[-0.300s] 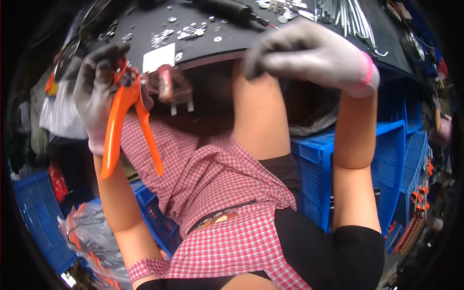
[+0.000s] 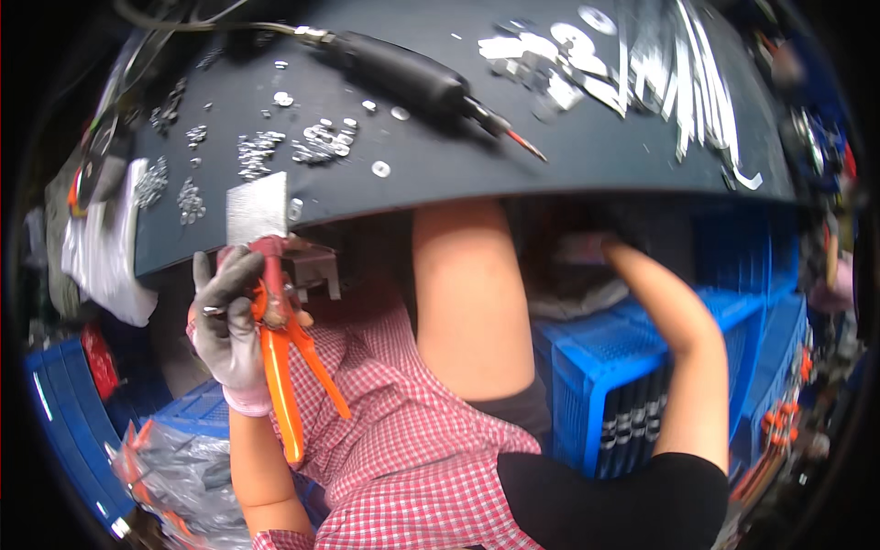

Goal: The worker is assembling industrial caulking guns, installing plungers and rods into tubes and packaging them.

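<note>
- White plastic bag (image 2: 110, 275): hanging beside the tabletop (image 2: 623, 165), far left.
- Clear plastic bag (image 2: 188, 472): low left, bulging, orange parts at its edges.
- Left hand (image 2: 229, 335): gloved; fingers curled closed on the head end of the orange-handled tool, one finger raised clear.
- Small metal parts (image 2: 259, 154): several loose clusters, left half of the tabletop.
- Pale square plate (image 2: 258, 209): at the tabletop's front edge.
- Red part (image 2: 268, 249): just below the plate; the tool's head overlaps it in view, contact cannot be told.
- Orange-handled tool (image 2: 281, 385): in the left hand, handles downward and spread. Change: carried rightward to the red part, having stood left of it; judged to put the tool in place for work there.
- Black power driver (image 2: 399, 71): lying on the tabletop, tip rightward.
- Right hand (image 2: 579, 247): dim and blurred beneath the tabletop; finger opening and any hold cannot be told. Change: lowered from above the edge; the tool seems left to the left hand alone.
- Blue crate (image 2: 591, 344): below the tabletop, near the right forearm.
- Long pale strips (image 2: 692, 92): bundled, right end of the tabletop.
</note>
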{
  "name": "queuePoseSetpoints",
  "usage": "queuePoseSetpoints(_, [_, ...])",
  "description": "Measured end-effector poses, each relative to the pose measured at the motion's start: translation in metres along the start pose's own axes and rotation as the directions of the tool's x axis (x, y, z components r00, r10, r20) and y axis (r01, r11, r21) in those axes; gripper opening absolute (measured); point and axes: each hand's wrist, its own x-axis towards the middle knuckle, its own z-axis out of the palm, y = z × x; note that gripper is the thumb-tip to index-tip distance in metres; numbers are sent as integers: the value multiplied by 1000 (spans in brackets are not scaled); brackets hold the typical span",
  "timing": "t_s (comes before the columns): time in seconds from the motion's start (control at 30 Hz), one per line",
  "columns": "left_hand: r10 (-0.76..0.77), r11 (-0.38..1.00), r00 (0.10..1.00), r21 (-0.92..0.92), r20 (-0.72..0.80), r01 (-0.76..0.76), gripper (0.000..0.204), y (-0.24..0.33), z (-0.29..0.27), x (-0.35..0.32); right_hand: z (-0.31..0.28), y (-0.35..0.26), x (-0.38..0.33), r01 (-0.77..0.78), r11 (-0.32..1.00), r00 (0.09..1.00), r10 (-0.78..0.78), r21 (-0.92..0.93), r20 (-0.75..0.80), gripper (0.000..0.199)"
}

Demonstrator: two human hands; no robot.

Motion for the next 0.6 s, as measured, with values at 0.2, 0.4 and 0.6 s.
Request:
queuePoseSetpoints(0.2, [6,936,985,347,170,-66,23,16,-27,8,0,-41,137,12,979,992,14,-203,126,29])
queuePoseSetpoints(0.4, [-91,969,906,245,413,-14,80,24,-46,25,-64,-38,226,-310,924,935,339,-226,102,28])
queuePoseSetpoints(0.6, [-209,938,977,273,-48,215,24,-13,-58,162,13,-33,139,-756,639,637,768,-140,64,27])
